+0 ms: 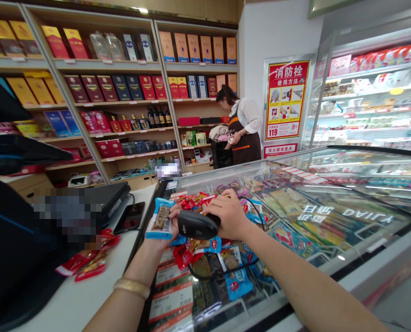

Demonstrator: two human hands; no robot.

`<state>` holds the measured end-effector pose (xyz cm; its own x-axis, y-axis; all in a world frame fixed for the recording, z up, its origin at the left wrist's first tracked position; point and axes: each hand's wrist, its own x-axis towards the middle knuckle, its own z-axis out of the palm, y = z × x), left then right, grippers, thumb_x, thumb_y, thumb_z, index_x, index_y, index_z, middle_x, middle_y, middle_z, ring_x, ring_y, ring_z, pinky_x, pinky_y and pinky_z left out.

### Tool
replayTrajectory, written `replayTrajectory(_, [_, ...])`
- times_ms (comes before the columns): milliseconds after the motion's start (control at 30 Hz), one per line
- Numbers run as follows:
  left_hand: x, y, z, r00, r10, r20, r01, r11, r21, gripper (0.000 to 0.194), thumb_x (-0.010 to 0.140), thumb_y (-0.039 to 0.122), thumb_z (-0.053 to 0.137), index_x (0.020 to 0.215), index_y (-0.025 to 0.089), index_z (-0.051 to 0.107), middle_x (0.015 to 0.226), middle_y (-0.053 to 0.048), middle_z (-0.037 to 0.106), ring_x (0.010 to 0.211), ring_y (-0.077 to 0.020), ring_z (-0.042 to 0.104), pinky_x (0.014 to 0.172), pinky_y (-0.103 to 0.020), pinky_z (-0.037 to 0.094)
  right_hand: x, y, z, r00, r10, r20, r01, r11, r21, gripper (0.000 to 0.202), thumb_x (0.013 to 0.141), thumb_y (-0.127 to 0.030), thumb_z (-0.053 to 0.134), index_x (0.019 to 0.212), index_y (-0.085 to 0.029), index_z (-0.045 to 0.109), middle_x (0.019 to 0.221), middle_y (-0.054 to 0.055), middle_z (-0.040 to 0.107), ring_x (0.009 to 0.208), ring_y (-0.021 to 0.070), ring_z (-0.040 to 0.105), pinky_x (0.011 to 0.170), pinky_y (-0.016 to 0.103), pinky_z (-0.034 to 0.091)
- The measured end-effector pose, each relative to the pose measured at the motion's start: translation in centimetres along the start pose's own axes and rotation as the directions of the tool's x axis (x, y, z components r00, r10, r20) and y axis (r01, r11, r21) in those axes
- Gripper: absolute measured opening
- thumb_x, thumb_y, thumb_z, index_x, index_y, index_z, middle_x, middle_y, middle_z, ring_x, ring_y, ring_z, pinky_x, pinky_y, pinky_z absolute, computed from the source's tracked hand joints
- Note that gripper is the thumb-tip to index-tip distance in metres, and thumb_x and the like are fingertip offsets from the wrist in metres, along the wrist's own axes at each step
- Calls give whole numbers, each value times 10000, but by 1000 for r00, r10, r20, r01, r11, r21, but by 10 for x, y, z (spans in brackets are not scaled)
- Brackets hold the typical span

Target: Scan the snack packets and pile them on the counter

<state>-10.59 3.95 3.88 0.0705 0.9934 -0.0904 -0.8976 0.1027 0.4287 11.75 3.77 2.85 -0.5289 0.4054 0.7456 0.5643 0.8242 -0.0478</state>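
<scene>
My left hand (169, 226) holds up a blue-edged clear snack packet (161, 219) with brown pieces inside. In my right hand (229, 214) is a black handheld scanner (197, 224), its head beside the packet and the left fingers. A black cable loops from the scanner over the freezer's glass top. Beneath my hands lies a pile of small red and blue packets, among them a blue packet (238, 281) nearest me and a red packet (182, 256). A gold-coloured bracelet (132, 287) circles my left wrist.
Red packets (91, 258) rest on the white counter (108, 286) at left, beside a dark device (131, 216). The glass-topped freezer (374, 184) stretches right. Behind it, a person in a brown apron (245, 138) stands by shelves of boxes. A black monitor-like object (11, 240) fills the left edge.
</scene>
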Motion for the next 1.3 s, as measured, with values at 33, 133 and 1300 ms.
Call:
replayTrajectory(33, [2, 0, -3, 1000, 5, 4, -5, 1000, 17, 227, 910, 20, 332, 860, 189, 476, 653, 46, 368, 481, -66, 398, 453, -159, 387, 0, -1, 0, 1000, -5, 20, 4, 1000, 20, 212, 738, -278, 638, 940, -248, 693, 888, 11, 728, 853, 178, 594, 878, 388, 233])
replayTrajectory(133, [9, 1, -13, 999, -29, 21, 29, 1000, 2, 181, 917, 40, 373, 846, 196, 434, 663, 50, 366, 489, -62, 395, 472, -166, 390, 1, -2, 2, 998, -9, 66, 4, 997, 77, 227, 700, -268, 650, 920, -232, 690, 864, 18, 732, 841, 183, 603, 862, 385, 237])
replayTrajectory(1300, [-71, 170, -63, 561, 822, 97, 290, -306, 907, 36, 748, 185, 523, 750, 220, 529, 677, -61, 576, 622, -257, 575, 634, -389, 437, -6, 16, 11, 972, 188, -143, -201, 976, -81, 224, 707, -305, 680, 912, -222, 711, 850, 40, 722, 813, 194, 572, 829, 364, 238])
